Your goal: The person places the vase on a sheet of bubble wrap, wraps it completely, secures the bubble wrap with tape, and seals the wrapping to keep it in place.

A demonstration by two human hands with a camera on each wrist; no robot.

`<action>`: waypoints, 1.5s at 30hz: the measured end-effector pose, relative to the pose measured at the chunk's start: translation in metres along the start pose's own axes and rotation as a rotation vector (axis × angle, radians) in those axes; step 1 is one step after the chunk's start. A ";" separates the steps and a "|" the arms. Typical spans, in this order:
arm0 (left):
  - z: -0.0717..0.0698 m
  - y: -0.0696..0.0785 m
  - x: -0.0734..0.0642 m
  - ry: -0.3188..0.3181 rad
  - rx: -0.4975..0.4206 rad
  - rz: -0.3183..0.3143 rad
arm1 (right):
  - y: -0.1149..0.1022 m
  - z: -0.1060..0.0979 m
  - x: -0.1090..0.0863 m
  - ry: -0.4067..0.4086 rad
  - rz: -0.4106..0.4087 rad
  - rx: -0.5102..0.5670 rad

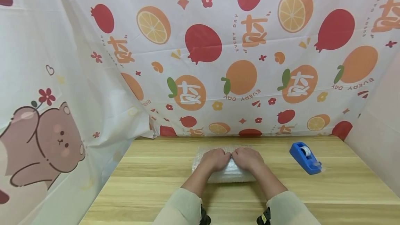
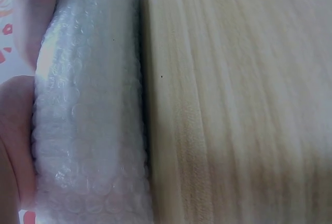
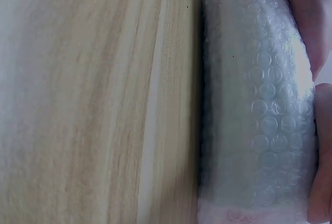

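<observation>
Both fists, left hand [image 1: 215,159] and right hand [image 1: 249,158], grip the bubble wrap [image 1: 230,173] almost knuckle to knuckle, equally near its middle, its long axis running left-right, parallel to the surface's far edge [image 1: 272,137] nearby.

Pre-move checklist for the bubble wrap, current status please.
1. Left hand on the bubble wrap: ok, touching.
2. Right hand on the bubble wrap: ok, touching.
3. Bubble wrap on the wooden table: ok.
4. Blue tape dispenser on the table: ok, right of the hands, apart from them.
5. One hand free: not ok, both occupied.
6. What's inside the wrap: cannot tell.
</observation>
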State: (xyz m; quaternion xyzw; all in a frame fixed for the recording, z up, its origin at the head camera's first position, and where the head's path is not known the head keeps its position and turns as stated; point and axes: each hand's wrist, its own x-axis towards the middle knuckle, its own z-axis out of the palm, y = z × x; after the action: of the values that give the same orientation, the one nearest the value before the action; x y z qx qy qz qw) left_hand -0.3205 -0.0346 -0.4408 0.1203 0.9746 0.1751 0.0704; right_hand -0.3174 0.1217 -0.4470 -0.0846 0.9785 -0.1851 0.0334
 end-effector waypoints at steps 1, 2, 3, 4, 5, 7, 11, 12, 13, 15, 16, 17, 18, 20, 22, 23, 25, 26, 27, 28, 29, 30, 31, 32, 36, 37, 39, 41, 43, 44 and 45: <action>0.000 0.000 0.000 -0.002 -0.004 0.001 | 0.000 0.000 0.000 -0.002 0.003 0.001; 0.000 0.000 0.000 -0.006 -0.012 0.002 | 0.000 0.000 0.000 -0.005 0.006 0.004; 0.001 0.000 0.000 -0.012 -0.017 0.003 | 0.000 0.000 -0.001 -0.009 0.010 0.006; 0.001 0.000 0.000 -0.018 -0.022 0.004 | 0.000 0.000 -0.001 -0.015 0.013 0.009; 0.001 0.000 0.000 -0.024 -0.028 0.005 | 0.000 0.000 -0.001 -0.024 0.017 0.014; 0.002 -0.001 0.000 -0.035 -0.033 0.007 | 0.001 0.001 0.000 -0.042 0.028 0.022; 0.001 -0.001 0.002 -0.031 -0.025 0.000 | 0.002 0.001 0.002 -0.060 0.034 0.038; 0.001 -0.002 0.002 -0.023 -0.017 -0.004 | 0.002 0.001 0.002 -0.060 0.034 0.040; 0.001 -0.002 0.003 -0.013 -0.009 -0.007 | 0.002 0.001 0.003 -0.061 0.031 0.039; 0.001 -0.002 0.003 0.022 -0.003 -0.012 | 0.002 0.000 0.004 -0.062 0.023 0.034; 0.002 -0.002 0.004 0.043 0.002 -0.014 | 0.002 0.000 0.005 -0.064 0.022 0.032; 0.002 -0.002 0.004 0.067 0.007 -0.013 | 0.002 -0.001 0.005 -0.067 0.020 0.028; 0.002 -0.002 0.004 0.093 0.011 -0.008 | 0.002 -0.001 0.006 -0.068 0.018 0.025; 0.004 -0.001 0.003 0.150 0.011 -0.004 | 0.002 -0.002 0.006 -0.073 0.012 0.022; 0.005 -0.001 0.002 0.201 0.017 -0.002 | 0.003 -0.003 0.006 -0.076 0.009 0.022; 0.005 -0.001 0.002 0.225 0.019 0.001 | 0.003 -0.003 0.006 -0.077 0.009 0.021; 0.005 -0.001 0.001 0.258 0.022 0.009 | 0.002 -0.003 0.005 -0.078 0.011 0.021; 0.005 -0.002 0.000 0.269 0.018 0.017 | 0.003 -0.003 0.005 -0.078 0.014 0.022; 0.005 -0.001 0.000 0.279 0.014 0.027 | 0.002 -0.004 0.005 -0.077 0.016 0.025; 0.005 -0.001 -0.001 0.289 0.015 0.037 | 0.002 -0.004 0.005 -0.077 0.018 0.027; 0.004 -0.001 -0.002 0.299 0.010 0.047 | 0.002 -0.004 0.006 -0.078 0.019 0.032; 0.004 -0.002 -0.002 0.310 0.013 0.056 | 0.001 -0.003 0.006 -0.079 0.020 0.036; 0.004 -0.002 -0.003 0.330 0.021 0.065 | 0.001 -0.003 0.006 -0.080 0.020 0.039; 0.004 -0.002 -0.004 0.351 0.034 0.075 | 0.001 -0.003 0.006 -0.081 0.020 0.042; 0.006 -0.003 -0.006 0.450 0.142 0.124 | -0.001 -0.002 0.006 -0.076 0.034 0.041; 0.007 -0.004 -0.006 0.486 0.177 0.150 | -0.002 -0.001 0.005 -0.071 0.040 0.040; 0.007 -0.005 -0.009 0.558 0.282 0.214 | -0.003 -0.001 0.005 -0.059 0.048 0.039; 0.008 -0.005 -0.013 0.646 0.408 0.286 | -0.003 -0.002 0.004 -0.051 0.055 0.037; 0.007 -0.004 -0.018 0.726 0.513 0.354 | -0.002 -0.002 0.004 -0.043 0.060 0.034; 0.007 -0.003 -0.021 0.745 0.556 0.380 | -0.001 -0.003 0.003 -0.041 0.060 0.031; 0.007 -0.002 -0.023 0.758 0.579 0.405 | -0.001 -0.003 0.003 -0.040 0.061 0.027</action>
State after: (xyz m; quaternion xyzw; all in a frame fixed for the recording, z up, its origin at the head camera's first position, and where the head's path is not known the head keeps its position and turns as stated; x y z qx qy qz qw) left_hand -0.2975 -0.0400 -0.4459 0.2492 0.8974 -0.0603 -0.3591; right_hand -0.3209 0.1216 -0.4440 -0.0579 0.9772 -0.1955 0.0598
